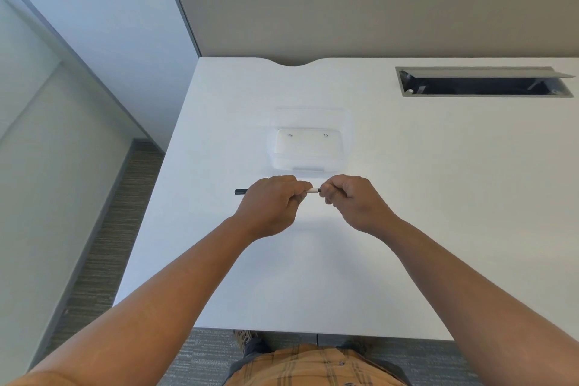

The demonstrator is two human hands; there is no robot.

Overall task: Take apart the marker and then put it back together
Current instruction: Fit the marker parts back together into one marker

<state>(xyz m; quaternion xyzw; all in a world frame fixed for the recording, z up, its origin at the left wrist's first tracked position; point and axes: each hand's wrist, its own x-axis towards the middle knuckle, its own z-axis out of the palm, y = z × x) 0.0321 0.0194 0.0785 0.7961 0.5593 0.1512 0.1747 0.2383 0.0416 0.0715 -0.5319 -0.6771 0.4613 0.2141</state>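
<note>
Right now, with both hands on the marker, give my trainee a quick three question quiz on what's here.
1. True or false: the marker lies flat on the desk.
2. Which hand covers most of the barrel: A) left hand B) right hand?
3. What sits on the desk just beyond the hands?

Key
1. False: both hands hold it above the desk.
2. A. Its black end sticks out past the left hand; the right hand pinches the other end.
3. A clear plastic box, open and lying flat.
</note>
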